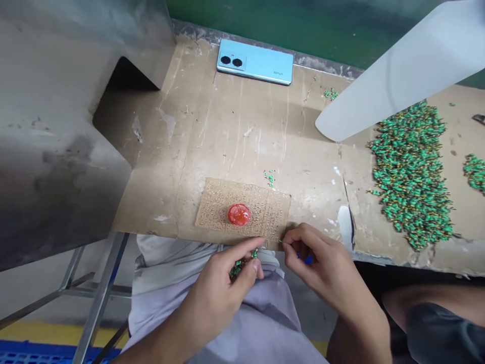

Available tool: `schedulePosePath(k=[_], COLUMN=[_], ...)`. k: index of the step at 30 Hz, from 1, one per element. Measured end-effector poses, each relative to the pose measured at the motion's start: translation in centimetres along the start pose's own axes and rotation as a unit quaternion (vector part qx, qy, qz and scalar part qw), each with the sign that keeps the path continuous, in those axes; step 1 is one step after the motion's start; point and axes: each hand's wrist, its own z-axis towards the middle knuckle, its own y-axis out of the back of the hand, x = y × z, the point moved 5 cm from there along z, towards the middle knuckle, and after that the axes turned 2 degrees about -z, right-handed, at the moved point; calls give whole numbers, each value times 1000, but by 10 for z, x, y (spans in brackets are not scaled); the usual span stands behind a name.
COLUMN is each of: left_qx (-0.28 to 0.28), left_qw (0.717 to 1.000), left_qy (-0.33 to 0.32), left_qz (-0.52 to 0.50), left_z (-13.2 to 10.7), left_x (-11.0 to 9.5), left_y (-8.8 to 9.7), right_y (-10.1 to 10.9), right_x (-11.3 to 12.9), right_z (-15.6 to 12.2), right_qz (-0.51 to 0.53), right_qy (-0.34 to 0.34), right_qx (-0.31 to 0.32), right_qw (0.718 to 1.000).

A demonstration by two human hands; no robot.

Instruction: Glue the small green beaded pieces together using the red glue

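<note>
Head: sm. grn pcs (236, 269), brassy-tipped

The phone (261, 59) on the worktop (215, 134) reads "vivo" (278, 74), upside down to the viewer, near one corner.

Left hand (217, 280) is half-hiding its green pieces (237, 269). Right hand (329, 260) is masking a blue thing (308, 260), pinching a bit (280, 241) I'm not identifying: too small. White tube (397, 71) is covering some green pile (413, 182) toward the counter (235, 141)'s far edge.
</note>
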Motion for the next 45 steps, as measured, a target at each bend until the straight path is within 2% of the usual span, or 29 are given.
schedulePosePath(k=[6, 10, 13, 18, 23, 28, 36, 45], left_qx=[-4, 3, 4, -41, -73, -115, -99, -76], left_qw=[1000, 993, 986, 984, 978, 978, 981, 982], left_qy=[-8, -6, -14, -48, -44, -126, -152, -164], left_qz=[-19, -116, -165, -165, -190, -118, -65, -62], left_z=[-4, -9, -10, -12, -16, -20, -22, -21], left_x=[-3, -7, -10, -10, -9, -20, -17, -16], left_y=[-1, -1, 1, 13, 19, 24, 24, 24], right_y=[5, 12, 11, -6, -23, -27, -27, -27], right_x=[-3, 0, 8, 31, 45, 46, 44, 42], right_z=[-4, -9, -13, -15, -12, -9, -3, -4], right_qz=[45, 82, 120, 254, 335, 363, 393, 400], right_qy=[7, 17, 30, 60, 34, -6, -50, -78], right_qx=[-22, -75, -85, -37, -25, -4, 54, 111], right_qw=[999, 994, 989, 965, 941, 932, 917, 906])
